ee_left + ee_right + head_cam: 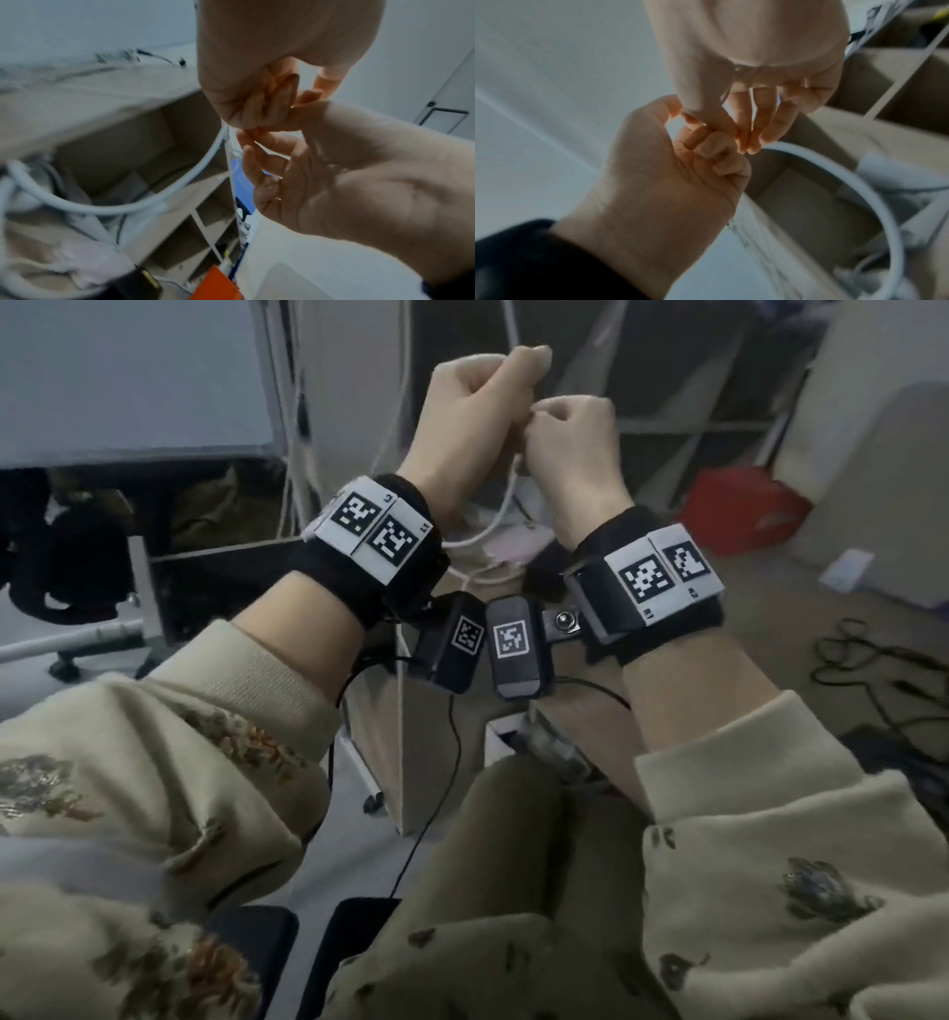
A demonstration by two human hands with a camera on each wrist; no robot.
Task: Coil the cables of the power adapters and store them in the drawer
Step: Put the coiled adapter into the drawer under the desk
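behind everything stood a cluttered room with a pale wall, wooden shelving point(683, 428) and a grey floor point(770, 629). at far left a dark chair point(67, 567) sat under a light panel, and several white cords point(298, 428) hung down beside a pale upright post. below them an open wooden drawer point(226, 557) showed its rim, with white cable and a pinkish object point(518, 539) lying just beyond it; what else lay inside could not be made out.

the left hand point(477, 403) was raised, its grip closed around a thin white cable point(506, 505), thumb and forefinger pinching near the top. the right hand point(570, 449), touching it, also had its grip curled on the same cable. from the two hands the cable dropped in a smooth white loop toward the drawer; the left wrist view showed it sweeping in a broad curve point(144, 205) over the shelves.

both wrists wore black bands point(390, 567) with black-and-white square code markers; no writing on them could be read. further right, a red box point(739, 510) sat on the floor, and black wires point(873, 670) lay tangled at the edge.
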